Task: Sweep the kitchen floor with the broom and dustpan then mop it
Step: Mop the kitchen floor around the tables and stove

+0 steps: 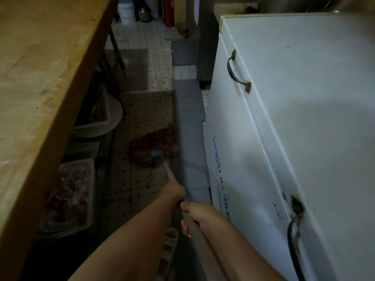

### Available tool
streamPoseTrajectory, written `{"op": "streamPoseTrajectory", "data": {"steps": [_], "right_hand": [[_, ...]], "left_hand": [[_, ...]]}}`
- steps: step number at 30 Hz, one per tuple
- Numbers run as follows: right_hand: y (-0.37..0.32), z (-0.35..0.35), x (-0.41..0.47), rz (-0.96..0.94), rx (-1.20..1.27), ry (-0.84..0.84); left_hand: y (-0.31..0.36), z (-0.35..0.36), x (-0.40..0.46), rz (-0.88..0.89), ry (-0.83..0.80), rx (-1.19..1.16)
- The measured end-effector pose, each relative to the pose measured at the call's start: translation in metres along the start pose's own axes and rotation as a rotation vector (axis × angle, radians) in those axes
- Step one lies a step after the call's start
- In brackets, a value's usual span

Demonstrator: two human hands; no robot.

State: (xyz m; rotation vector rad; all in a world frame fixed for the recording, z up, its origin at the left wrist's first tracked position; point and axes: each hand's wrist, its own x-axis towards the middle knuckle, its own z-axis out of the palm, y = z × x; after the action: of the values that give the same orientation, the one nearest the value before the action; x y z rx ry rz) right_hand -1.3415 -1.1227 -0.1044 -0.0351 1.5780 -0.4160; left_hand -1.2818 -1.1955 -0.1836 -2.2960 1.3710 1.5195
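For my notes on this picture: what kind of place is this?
Probably a working kitchen's back area: a white chest freezer at the right, a wooden worktop with food trays beneath, and a mop on the speckled tile floor.

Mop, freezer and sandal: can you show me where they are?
mop (pixel 155 148): head view, on the reddish string head lying on the floor.
freezer (pixel 304 98): head view, on the white lid.
sandal (pixel 169 247): head view, on the straps, between the forearms.
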Motion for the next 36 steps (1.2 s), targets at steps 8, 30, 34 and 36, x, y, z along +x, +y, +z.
{"op": "streamPoseTrajectory", "data": {"steps": [8, 30, 34, 36], "right_hand": [[-0.041, 0.015, 0.038, -0.030, -0.033, 0.033], [-0.242, 0.057, 0.151, -0.223, -0.101, 0.092], [-0.239, 0.051, 0.155, -0.202, -0.101, 0.094], [-0.230, 0.044, 0.149, -0.174, -0.086, 0.097]], "left_hand": [[0.022, -0.012, 0.058, 0.044, 0.036, 0.188], [0.164, -0.100, 0.235, 0.123, 0.035, 0.157], [0.166, -0.094, 0.233, 0.136, 0.008, 0.147], [0.162, -0.085, 0.223, 0.110, -0.001, 0.127]]}}
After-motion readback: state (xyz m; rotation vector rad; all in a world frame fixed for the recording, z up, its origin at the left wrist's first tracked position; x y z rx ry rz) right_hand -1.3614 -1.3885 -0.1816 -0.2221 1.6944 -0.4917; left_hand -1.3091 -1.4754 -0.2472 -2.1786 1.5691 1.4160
